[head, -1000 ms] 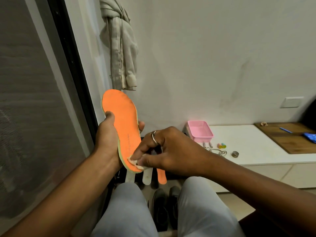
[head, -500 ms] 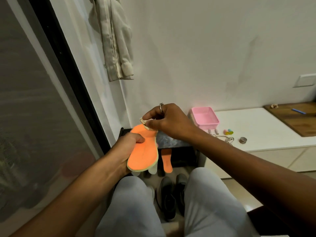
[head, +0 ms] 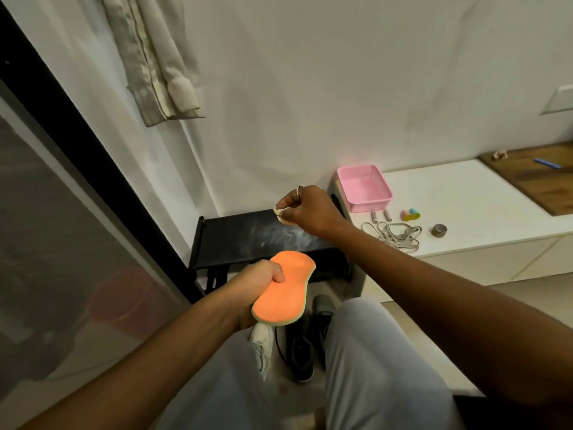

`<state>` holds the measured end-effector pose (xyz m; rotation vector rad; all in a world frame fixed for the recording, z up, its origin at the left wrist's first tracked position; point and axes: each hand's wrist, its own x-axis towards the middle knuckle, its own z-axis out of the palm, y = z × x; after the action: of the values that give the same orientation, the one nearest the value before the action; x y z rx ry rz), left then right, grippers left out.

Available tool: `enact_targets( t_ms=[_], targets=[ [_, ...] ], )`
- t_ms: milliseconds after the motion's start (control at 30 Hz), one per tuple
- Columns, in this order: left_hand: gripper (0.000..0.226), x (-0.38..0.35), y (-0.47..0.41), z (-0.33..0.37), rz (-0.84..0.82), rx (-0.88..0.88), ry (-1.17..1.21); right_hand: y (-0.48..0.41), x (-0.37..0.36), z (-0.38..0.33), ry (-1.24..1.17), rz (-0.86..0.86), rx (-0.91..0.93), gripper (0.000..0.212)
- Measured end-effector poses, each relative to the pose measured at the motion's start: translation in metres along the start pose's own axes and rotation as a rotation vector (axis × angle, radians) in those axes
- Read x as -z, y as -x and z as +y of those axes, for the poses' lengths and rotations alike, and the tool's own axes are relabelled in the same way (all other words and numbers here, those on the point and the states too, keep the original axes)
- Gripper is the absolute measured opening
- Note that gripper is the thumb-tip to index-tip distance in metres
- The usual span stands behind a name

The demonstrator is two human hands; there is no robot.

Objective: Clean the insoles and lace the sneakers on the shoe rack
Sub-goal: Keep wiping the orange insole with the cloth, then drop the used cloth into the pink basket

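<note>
As far as one can judge, the job is standing only partly done. Just below the middle of the frame the left hand (head: 263, 276) is holding one orange insole (head: 288, 290), its grip closed round the insole's left edge with the thumb lying on the top face. A little above centre the right hand (head: 308, 209) is pinching a small pale wipe (head: 280, 215) between thumb and fingertips, its grip closed on that wad. It is hovering over the black shoe rack (head: 232, 240), apart from the insole. The insole is tilting its orange face towards the camera. It is showing a pale green rim along the lower edge and a smooth, even surface with no marks that I can make out. The lacing is looking not yet begun. What look like grey laces (head: 393, 234) are lying in a loose bundle on the white table (head: 465, 197) at the right of the frame, just below a pink tray (head: 364, 189). A white sneaker (head: 262, 346) and a dark sneaker (head: 302, 355) are sitting on the floor between the person's knees at lower centre, not on the rack. The rack's top is carrying whitish smears.
</note>
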<state>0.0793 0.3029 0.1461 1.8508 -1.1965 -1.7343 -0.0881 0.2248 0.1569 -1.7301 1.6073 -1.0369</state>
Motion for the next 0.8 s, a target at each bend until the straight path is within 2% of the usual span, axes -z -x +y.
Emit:
enact_targets(
  t_ms=[67,167,367,667,800],
  targets=[
    [0.038,-0.010,-0.027,-0.001,0.003,0.043,-0.066,-0.010,0.002,0.017,0.000,0.024,-0.054,0.011],
    [0.049,-0.025,-0.062,-0.006,-0.011,0.083,-0.170,-0.025,0.005,0.039,0.034,0.051,-0.117,0.011],
    [0.051,-0.051,-0.130,-0.022,-0.036,0.146,-0.183,-0.055,-0.009,0.089,-0.077,0.164,-0.261,0.007],
    [0.048,-0.082,-0.236,-0.028,-0.049,0.200,-0.040,-0.053,-0.026,0.147,-0.624,0.582,-0.530,0.013],
    [0.039,-0.095,-0.275,-0.030,-0.054,0.213,0.018,-0.062,-0.034,0.176,-0.698,0.602,-0.563,0.017]
  ],
)
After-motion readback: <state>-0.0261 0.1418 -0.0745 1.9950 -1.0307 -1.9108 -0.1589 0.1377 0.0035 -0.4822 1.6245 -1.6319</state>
